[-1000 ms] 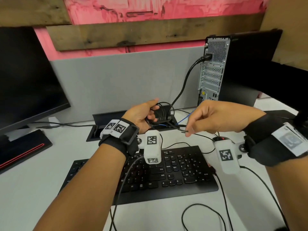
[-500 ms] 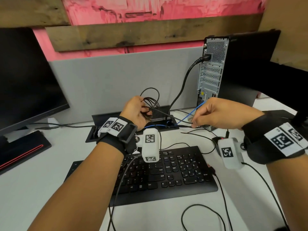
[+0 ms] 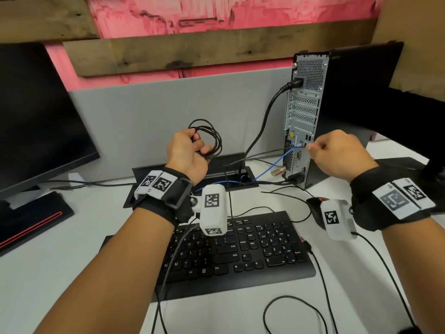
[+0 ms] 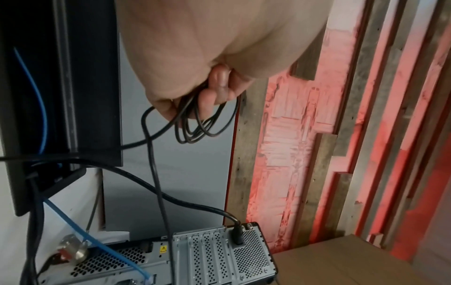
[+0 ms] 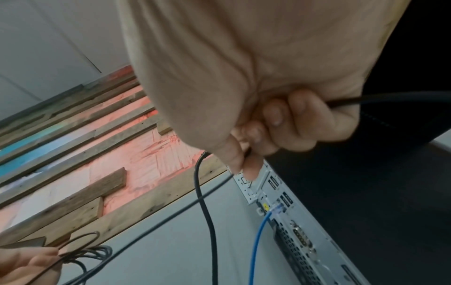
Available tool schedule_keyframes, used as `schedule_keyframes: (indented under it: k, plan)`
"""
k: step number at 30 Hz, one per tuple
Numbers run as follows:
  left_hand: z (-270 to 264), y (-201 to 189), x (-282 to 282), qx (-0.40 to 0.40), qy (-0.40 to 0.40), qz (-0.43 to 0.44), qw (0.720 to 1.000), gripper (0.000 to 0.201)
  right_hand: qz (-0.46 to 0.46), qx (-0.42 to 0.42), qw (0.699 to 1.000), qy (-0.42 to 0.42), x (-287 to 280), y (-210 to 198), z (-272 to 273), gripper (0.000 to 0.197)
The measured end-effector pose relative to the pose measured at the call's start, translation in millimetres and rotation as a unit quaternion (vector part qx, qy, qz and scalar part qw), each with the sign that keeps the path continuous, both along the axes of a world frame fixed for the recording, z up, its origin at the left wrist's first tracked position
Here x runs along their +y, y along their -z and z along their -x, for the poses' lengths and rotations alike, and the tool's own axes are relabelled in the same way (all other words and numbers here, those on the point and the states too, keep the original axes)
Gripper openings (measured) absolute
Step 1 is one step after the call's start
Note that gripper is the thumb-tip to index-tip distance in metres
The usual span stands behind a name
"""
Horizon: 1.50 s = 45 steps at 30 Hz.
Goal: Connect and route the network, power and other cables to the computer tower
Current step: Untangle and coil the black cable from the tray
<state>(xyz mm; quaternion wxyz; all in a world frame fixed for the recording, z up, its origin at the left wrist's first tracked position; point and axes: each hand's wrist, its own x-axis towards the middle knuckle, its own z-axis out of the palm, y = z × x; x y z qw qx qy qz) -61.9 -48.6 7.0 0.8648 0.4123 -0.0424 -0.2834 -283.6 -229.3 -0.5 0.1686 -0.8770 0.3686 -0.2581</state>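
The computer tower point(image 3: 304, 109) stands at the back right with its rear panel facing me. A thick black power cable point(image 3: 262, 121) is plugged in near its top, and a blue network cable point(image 3: 280, 160) sits in a lower port. My left hand point(image 3: 190, 150) grips a coil of thin black cable point(image 3: 212, 138) above the desk's cable hatch. From that coil a strand point(image 3: 265, 154) runs right to my right hand point(image 3: 337, 153), which pinches it close to the tower's lower ports. In the right wrist view the pinched strand point(image 5: 171, 216) leaves the fingertips point(image 5: 234, 160) beside the rear panel.
A black keyboard point(image 3: 240, 249) lies in front of me, with a mouse point(image 3: 315, 203) to its right. A monitor point(image 3: 36, 116) stands at the left. The open cable hatch point(image 3: 192, 179) sits against the grey divider point(image 3: 168, 112). Loose black wires point(image 3: 289, 307) trail over the white desk.
Both hands have risen and moved apart. The left lifted the coil above the hatch; the right drew the strand rightward up to the tower's lower ports.
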Motion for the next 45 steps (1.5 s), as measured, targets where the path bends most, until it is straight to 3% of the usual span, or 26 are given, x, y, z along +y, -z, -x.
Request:
schedule_keyframes:
  k: [4,6,10,12,15,17,20,23,26,28,30,32,33,36,38,41,43,45]
  plan:
    - [-0.2,6.4,6.9,-0.018,0.042,-0.046,0.998,0.027,0.038,-0.09,0.993,0.071,-10.6,3.9,-1.4,0.041]
    - [1.0,4.7,10.3,-0.023,0.055,-0.051,0.997,0.032,0.046,-0.127,0.989,0.058,-12.9,1.7,3.1,0.039]
    - [2.4,3.2,7.4,-0.041,0.065,-0.027,0.997,0.04,-0.13,-0.143,0.97,-0.146,8.6,-15.4,9.0,0.03]
    - [4.0,2.7,3.0,-0.055,0.056,-0.017,0.997,0.04,-0.192,-0.074,0.942,-0.265,30.1,-24.5,7.5,0.025]
    - [9.3,-0.4,-2.3,-0.082,0.047,-0.017,0.995,0.036,-0.162,0.053,0.915,-0.367,63.0,-29.4,-2.0,0.023]
    - [13.3,-2.9,-3.2,-0.113,0.055,-0.031,0.992,0.032,-0.1,0.082,0.921,-0.368,79.2,-23.6,-12.8,0.027]
    - [19.2,-7.6,0.7,-0.165,0.086,-0.06,0.981,0.032,-0.042,0.061,0.941,-0.329,96.8,-5.3,-32.3,0.032]
    - [23.3,-11.5,5.8,-0.156,0.145,-0.061,0.975,0.037,-0.078,0.013,0.952,-0.296,106.4,14.3,-45.7,0.037]
    - [24.1,-10.9,12.0,-0.132,0.204,-0.048,0.969,0.04,-0.204,-0.048,0.947,-0.243,97.5,23.9,-54.3,0.044]
    - [25.8,-7.0,15.5,-0.114,0.252,-0.021,0.961,0.04,-0.322,-0.123,0.914,-0.214,85.6,29.2,-58.9,0.035]
    - [28.9,-2.8,17.6,-0.1,0.302,0.005,0.948,0.04,-0.443,-0.164,0.857,-0.206,78.8,35.7,-62.3,0.034]
    - [32.2,-0.6,19.3,-0.096,0.346,0.022,0.933,0.039,-0.51,-0.192,0.812,-0.209,79.6,42.6,-65.2,0.02]
    - [33.2,-0.5,20.6,-0.093,0.364,0.03,0.926,0.038,-0.521,-0.215,0.804,-0.191,79.9,44.0,-66.5,0.01]
    - [34.7,-0.8,24.5,-0.109,0.382,0.028,0.917,0.035,-0.477,-0.299,0.825,-0.051,64.0,44.3,-65.5,0.028]
    - [34.9,0.3,26.9,-0.157,0.354,0.0,0.922,0.037,-0.44,-0.34,0.831,-0.006,50.3,40.7,-59.8,0.031]
    - [32.3,3.9,28.4,-0.214,0.289,-0.036,0.932,0.039,-0.38,-0.355,0.853,-0.028,37.6,36.8,-51.9,0.02]
    - [25.0,8.0,30.5,-0.228,0.238,-0.043,0.943,0.038,-0.293,-0.315,0.901,-0.05,30.5,36.2,-45.9,0.033]
    - [13.3,12.9,34.9,-0.226,0.182,-0.042,0.956,0.038,-0.241,-0.223,0.941,-0.082,23.2,36.7,-40.4,0.046]
